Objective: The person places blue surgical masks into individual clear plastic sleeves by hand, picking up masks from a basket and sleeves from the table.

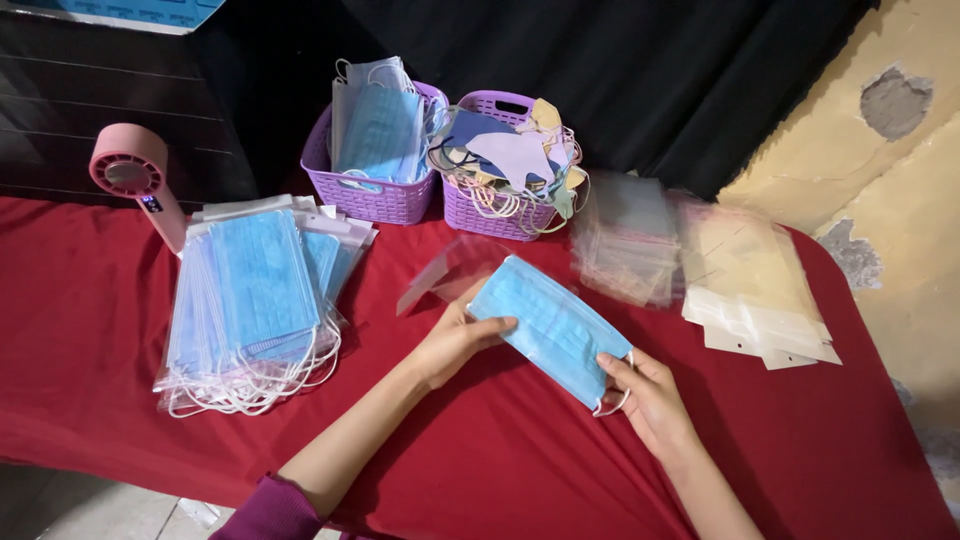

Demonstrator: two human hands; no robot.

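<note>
At about nine o'clock on the red-covered counter (pixel 100 330) stands a pink handheld fan (pixel 135 185), and just to its right lies a thick pile of bagged blue masks (pixel 255 300), their white ear loops spilling out along the lower edge; that pile looks like the finished share of the work. Toward twelve o'clock sit two purple baskets side by side: the left basket (pixel 375 195) holds upright blue masks, the right basket (pixel 495 215) a tangle of shaped masks in mixed pale colours, so plenty seems left unpacked. Near the centre, the left hand (pixel 450 340) is closed in a pinch on the upper left end of a blue pleated mask (pixel 555 330), and appears also to hold a clear plastic sleeve (pixel 450 270) that lies partly under that end. The right hand (pixel 645 395) pinches the mask's lower right end between thumb and fingers, a white ear loop hanging beside it. The mask is held flat just above the counter, its long axis running from ten o'clock to four o'clock, and it is not yet inside the sleeve. At about two o'clock lie a stack of empty clear sleeves (pixel 625 245) and, further right, a stack of white-edged bags (pixel 755 300).
</note>
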